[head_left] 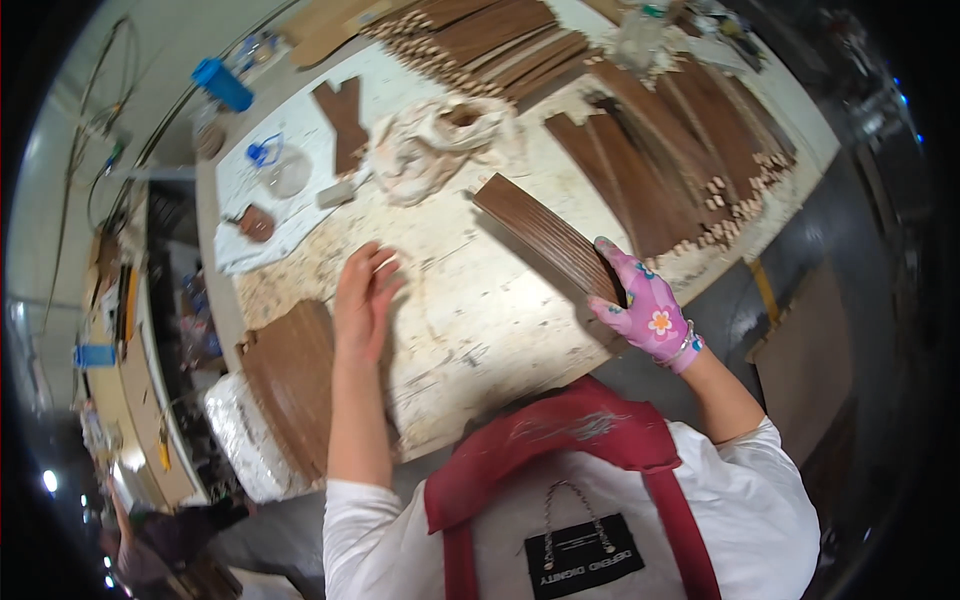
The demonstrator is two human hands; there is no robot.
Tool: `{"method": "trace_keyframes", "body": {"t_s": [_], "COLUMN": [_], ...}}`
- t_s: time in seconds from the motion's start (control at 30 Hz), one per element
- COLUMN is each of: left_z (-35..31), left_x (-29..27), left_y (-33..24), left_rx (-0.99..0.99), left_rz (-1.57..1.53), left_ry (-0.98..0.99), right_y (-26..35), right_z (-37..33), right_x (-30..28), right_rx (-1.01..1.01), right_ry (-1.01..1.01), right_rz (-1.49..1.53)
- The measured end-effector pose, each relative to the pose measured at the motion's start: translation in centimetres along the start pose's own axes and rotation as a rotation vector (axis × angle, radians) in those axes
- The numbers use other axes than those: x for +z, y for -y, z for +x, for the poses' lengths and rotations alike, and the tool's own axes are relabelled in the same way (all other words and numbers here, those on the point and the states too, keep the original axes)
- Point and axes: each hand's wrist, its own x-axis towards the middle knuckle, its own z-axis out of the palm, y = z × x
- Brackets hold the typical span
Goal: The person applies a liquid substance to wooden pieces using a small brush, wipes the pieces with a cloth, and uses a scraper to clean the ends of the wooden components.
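My right hand (pixel 655 318), in a pink flowered glove, grips the near end of a dark brown wooden slat (pixel 545 232). Lengthwise lines run along its top face; whether these are grooves or the edges of stacked strips, I cannot tell. The slat slants away to the upper left over the white worktable (pixel 460 300). My bare left hand (pixel 366 300) is raised above the table's left part, fingers loosely bent and apart, holding nothing. Closest to it is a stack of brown wooden pieces (pixel 300 385) at the table's near left edge.
Brown slats with pale dowel ends lie at the right (pixel 690 150) and far back (pixel 490 40). A crumpled cloth (pixel 435 145), crossed wooden pieces (pixel 345 122), a small block (pixel 336 194), a clear bottle (pixel 285 168) and a brown pot (pixel 256 223) occupy the far left.
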Motion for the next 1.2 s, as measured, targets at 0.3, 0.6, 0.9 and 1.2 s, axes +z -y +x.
{"method": "trace_keyframes", "body": {"t_s": [0.3, 0.6, 0.9, 1.2], "left_z": [-1.5, -0.1, -7.5, -9.1], "left_x": [4.4, 3.0, -7.1, -8.8], "left_y": [1.6, -1.2, -4.8, -2.1], "left_rx": [-0.097, 0.179, 0.298, 0.033], "left_rz": [0.346, 0.837, 1.787, 1.863], "left_ry": [0.007, 0.092, -0.172, -0.267], "right_y": [-8.5, -6.0, -6.5, -2.8], "right_z": [2.6, 3.5, 4.1, 5.5], "right_x": [-3.1, 3.3, 2.5, 5.9], "right_rx": [0.169, -0.205, -0.007, -0.261], "right_ry": [-0.369, -0.240, -0.233, -0.160], "right_rz": [-0.191, -0.534, -0.483, -0.195]}}
